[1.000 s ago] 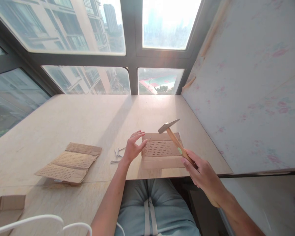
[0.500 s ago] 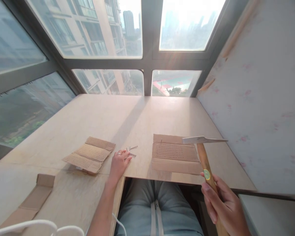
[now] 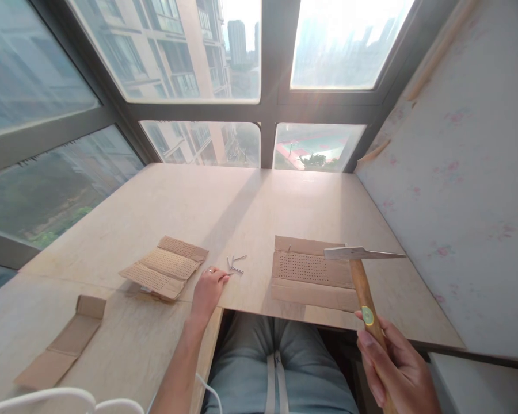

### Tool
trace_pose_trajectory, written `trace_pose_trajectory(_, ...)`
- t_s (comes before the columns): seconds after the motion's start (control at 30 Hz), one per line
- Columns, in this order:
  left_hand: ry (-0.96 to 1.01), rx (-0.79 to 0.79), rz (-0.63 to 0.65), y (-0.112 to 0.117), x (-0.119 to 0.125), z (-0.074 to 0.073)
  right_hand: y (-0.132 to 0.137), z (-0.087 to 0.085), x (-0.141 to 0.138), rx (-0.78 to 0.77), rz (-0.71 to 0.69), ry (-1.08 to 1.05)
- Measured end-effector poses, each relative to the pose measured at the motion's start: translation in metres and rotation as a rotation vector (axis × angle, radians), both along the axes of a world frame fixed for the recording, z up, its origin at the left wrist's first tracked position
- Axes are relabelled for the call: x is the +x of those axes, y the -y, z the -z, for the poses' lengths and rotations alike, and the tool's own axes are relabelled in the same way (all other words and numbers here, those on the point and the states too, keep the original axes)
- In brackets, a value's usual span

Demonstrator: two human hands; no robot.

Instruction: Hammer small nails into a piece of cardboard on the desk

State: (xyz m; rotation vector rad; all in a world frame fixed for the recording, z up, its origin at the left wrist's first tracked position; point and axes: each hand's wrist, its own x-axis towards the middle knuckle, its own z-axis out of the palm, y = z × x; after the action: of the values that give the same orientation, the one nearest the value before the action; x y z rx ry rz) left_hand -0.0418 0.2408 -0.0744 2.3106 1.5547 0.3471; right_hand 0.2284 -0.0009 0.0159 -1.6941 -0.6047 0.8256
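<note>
My right hand (image 3: pixel 395 368) is closed round the wooden handle of a hammer (image 3: pixel 362 270), whose steel head hovers over the right end of a perforated cardboard piece (image 3: pixel 311 273) lying flat on the table. One nail stands upright near that cardboard's far left corner. My left hand (image 3: pixel 208 290) rests on the plywood table (image 3: pixel 242 201), fingers curled, its fingertips just short of a few loose nails (image 3: pixel 235 263). Whether it pinches a nail is hidden.
A second folded perforated cardboard (image 3: pixel 166 267) lies left of my left hand. A plain cardboard strip (image 3: pixel 63 342) sits at the near left. A white chair rail (image 3: pixel 60 397) crosses the bottom left. A pale wall panel (image 3: pixel 457 172) bounds the right side; windows stand behind.
My left hand left the perforated cardboard and dropped to the loose nails. My right hand drew the hammer back to the right and nearer me, head now level.
</note>
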Motion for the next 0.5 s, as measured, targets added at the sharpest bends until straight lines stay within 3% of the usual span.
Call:
trace_pose_trajectory(0.23, -0.24, 0.127, 0.126, -0.005, -0.002, 0.002, 0.001, 0.001, 0.005, 0.018, -0.032, -0.016)
trace_pose_trajectory(0.5, -0.303, 0.042, 0.172, -0.016, 0.001, -0.005, 0.003, 0.012, 0.001, 0.122, -0.004, -0.032)
